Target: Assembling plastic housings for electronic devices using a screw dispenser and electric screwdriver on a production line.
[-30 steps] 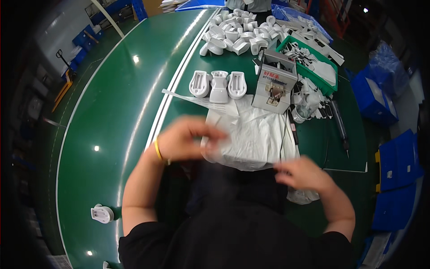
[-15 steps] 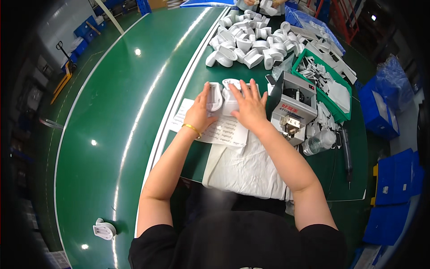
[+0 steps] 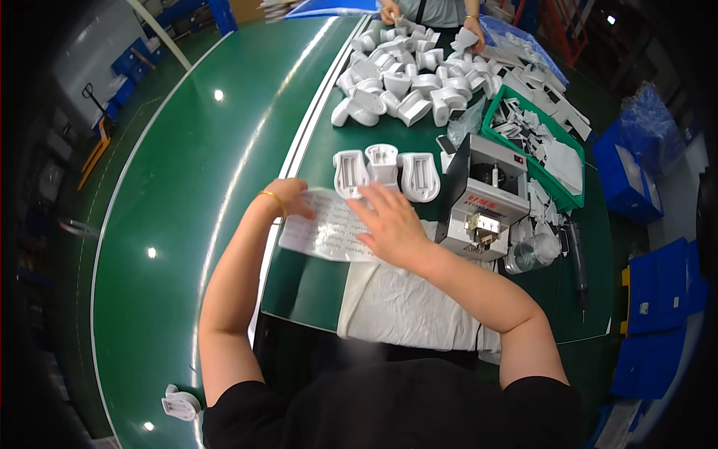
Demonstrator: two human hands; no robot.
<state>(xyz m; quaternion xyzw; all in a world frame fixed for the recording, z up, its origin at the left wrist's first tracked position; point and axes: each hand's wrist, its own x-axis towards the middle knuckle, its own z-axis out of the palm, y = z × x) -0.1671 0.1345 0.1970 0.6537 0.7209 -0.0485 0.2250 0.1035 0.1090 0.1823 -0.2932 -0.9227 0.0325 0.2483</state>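
Observation:
My left hand [image 3: 286, 197] is at the upper left corner of a clear sheet with printed lettering [image 3: 326, 228], thumb and fingers apart. My right hand [image 3: 393, 228] spreads its fingers over the right end of that sheet, fingertips close to the housings. Beyond the hands stand three white plastic housings in a row: a left one with a long slotted recess [image 3: 351, 172], a smaller middle one [image 3: 382, 159] and a similar slotted right one [image 3: 421, 177]. A folded white cloth [image 3: 407, 307] lies nearest me, partly under my right forearm.
A grey bench machine [image 3: 486, 194] stands right of the housings, beside a clear plastic jar [image 3: 532, 254] and an electric screwdriver [image 3: 577, 258]. A green bin [image 3: 493, 112] of small parts is behind. Many white housings [image 3: 411, 108] lie heaped before a co-worker's hands [image 3: 473, 34].
My hands have drawn back from the housings; my left moved left and nearer. The sheet has shifted left. Three housings now show in a row. The co-worker's hands have come further into view.

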